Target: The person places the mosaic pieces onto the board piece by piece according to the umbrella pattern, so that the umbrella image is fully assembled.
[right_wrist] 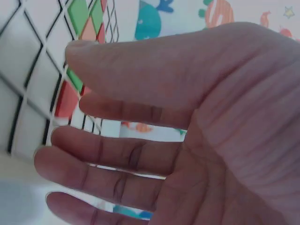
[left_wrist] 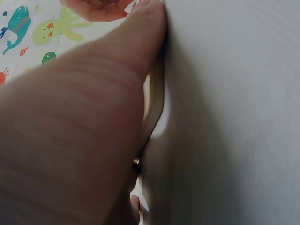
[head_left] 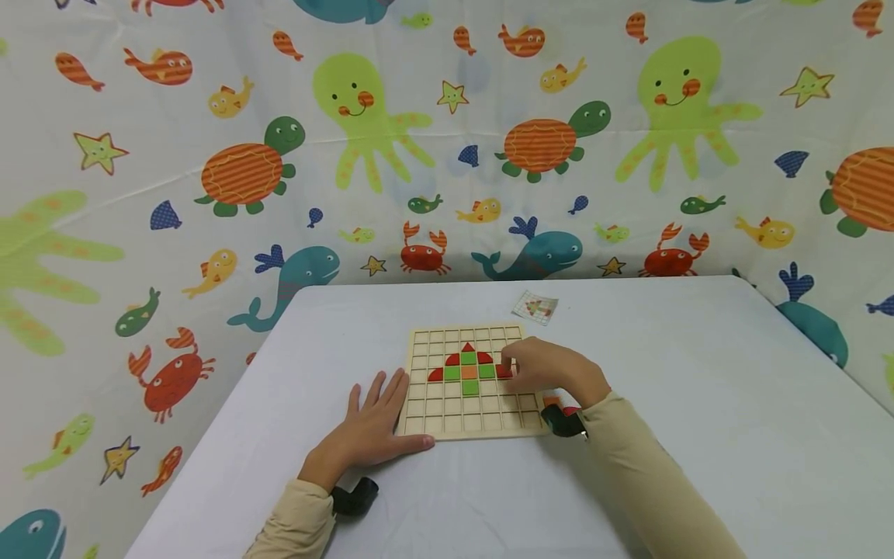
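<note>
A light wooden grid board [head_left: 433,423] lies on the white table. Green, red and orange tiles form a pattern in its cells, with an orange tile [head_left: 469,373] in the middle. My left hand [head_left: 370,431] rests flat by the board's left edge, fingers spread and thumb along the front corner. Over the board's right side, my right hand [head_left: 548,365] has bent fingertips beside a red tile [head_left: 503,372]. In the right wrist view that red tile [right_wrist: 66,100] sits in a cell near the thumb and fingers, and nothing shows between them.
Behind the board lies a small printed card [head_left: 535,307] with a similar pattern. Loose orange [head_left: 552,401] and red pieces show partly beneath the right wrist. A sea-animal curtain [head_left: 447,171] hangs behind the table.
</note>
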The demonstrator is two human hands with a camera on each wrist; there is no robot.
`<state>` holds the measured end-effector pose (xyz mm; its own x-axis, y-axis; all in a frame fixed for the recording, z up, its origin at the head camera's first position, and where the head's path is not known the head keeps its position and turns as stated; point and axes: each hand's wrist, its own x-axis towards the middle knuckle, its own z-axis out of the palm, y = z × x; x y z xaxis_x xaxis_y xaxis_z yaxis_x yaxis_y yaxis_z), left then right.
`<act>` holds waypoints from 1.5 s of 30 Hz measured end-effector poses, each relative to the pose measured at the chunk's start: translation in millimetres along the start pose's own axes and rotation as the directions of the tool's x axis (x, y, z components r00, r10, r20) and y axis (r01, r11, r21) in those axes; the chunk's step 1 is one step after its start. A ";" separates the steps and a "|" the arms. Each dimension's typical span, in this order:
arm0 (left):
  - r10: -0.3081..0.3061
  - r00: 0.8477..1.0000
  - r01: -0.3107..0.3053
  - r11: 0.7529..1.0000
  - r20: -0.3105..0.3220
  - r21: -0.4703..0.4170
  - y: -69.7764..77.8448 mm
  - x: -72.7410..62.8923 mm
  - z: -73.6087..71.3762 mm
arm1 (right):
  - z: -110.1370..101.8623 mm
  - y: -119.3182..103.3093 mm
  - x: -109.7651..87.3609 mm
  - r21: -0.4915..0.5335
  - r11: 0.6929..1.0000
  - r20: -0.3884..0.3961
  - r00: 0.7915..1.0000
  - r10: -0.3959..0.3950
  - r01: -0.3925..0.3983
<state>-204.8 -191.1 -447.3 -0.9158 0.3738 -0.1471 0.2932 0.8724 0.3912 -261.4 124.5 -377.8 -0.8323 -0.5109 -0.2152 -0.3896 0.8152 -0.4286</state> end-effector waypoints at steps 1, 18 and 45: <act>0.001 1.000 -0.001 1.000 -0.001 0.000 0.1 0.1 0.0 | -2.0 2.1 -1.7 0.001 1.000 0.001 1.000 0.017 -0.017; 0.003 1.000 -0.003 1.000 0.001 0.004 3.3 1.8 -0.1 | -9.0 30.7 -21.7 0.014 0.943 0.105 0.938 0.330 -0.333; -0.026 1.000 0.026 1.000 0.007 0.004 5.5 -0.9 1.7 | -9.4 44.9 -24.3 0.050 0.946 0.131 0.941 0.311 -0.320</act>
<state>-201.9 -186.1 -446.5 -0.9214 0.3528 -0.1633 0.2701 0.8831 0.3836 -262.3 176.1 -383.6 -0.8529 -0.2628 -0.4511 -0.0823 0.9210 -0.3809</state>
